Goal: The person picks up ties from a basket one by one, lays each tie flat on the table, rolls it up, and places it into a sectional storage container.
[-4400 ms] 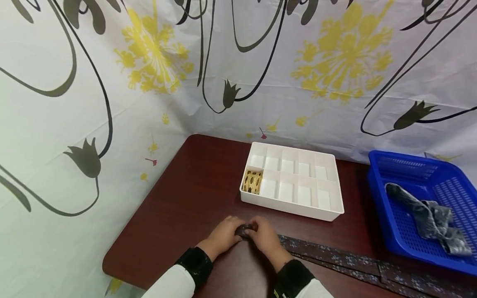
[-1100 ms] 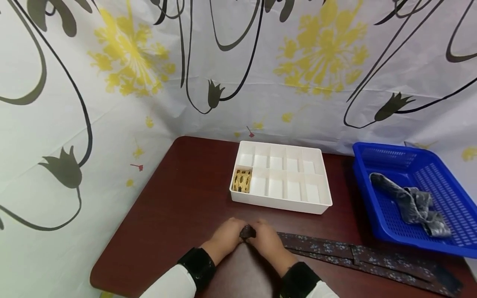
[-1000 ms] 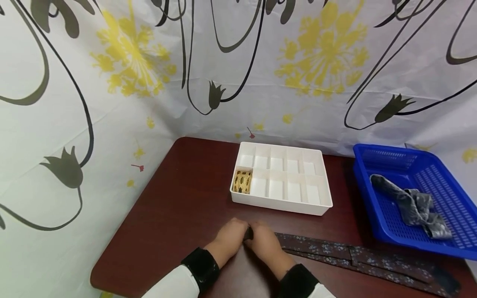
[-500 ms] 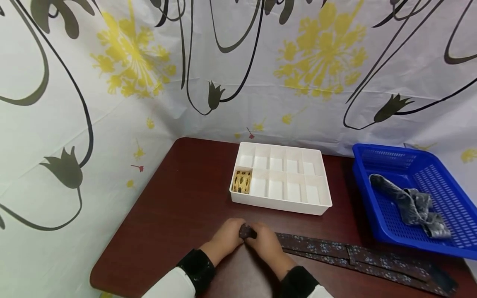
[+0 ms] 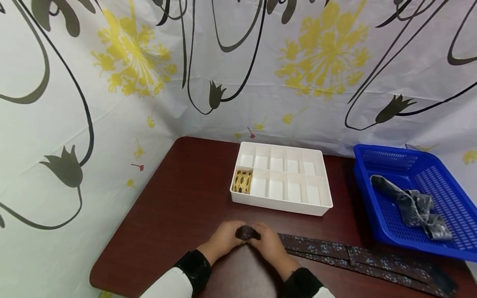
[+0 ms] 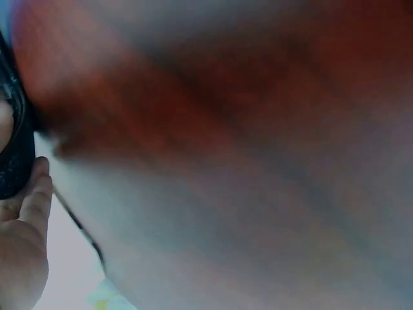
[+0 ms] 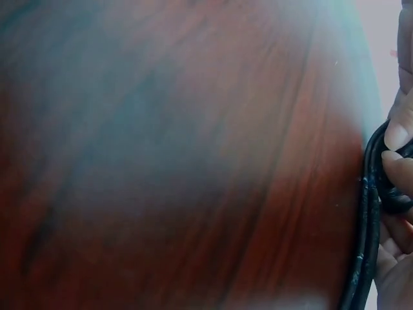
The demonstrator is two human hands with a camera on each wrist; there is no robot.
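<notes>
A dark brown necktie with small blue-grey flowers lies doubled along the table, its flat length point(image 5: 320, 248) running off to the right. Its left end is wound into a roll point(image 5: 246, 232) between the two hands. My left hand point(image 5: 225, 239) grips the roll from the left, and my right hand point(image 5: 270, 246) holds it from the right, fingers curled in. In the left wrist view, the dark tie edge point(image 6: 19, 168) curves past the left fingers. The right wrist view shows a coiled layer point(image 7: 397, 200) under the thumb, with two layers point(image 7: 362, 252) trailing down.
Behind the hands stands a white divided tray point(image 5: 281, 203); a yellow patterned roll of fabric point(image 5: 242, 182) sits in its front left compartment. At right, a blue basket point(image 5: 380, 231) holds a crumpled shiny grey tie-like cloth point(image 5: 410, 203). A patterned curtain point(image 5: 238, 62) borders the table point(image 5: 167, 215).
The tie's flat length has slid left; its far right end now shows. Both hands keep turning the roll in place, and the roll looks bigger. The head view has shifted slightly right.
</notes>
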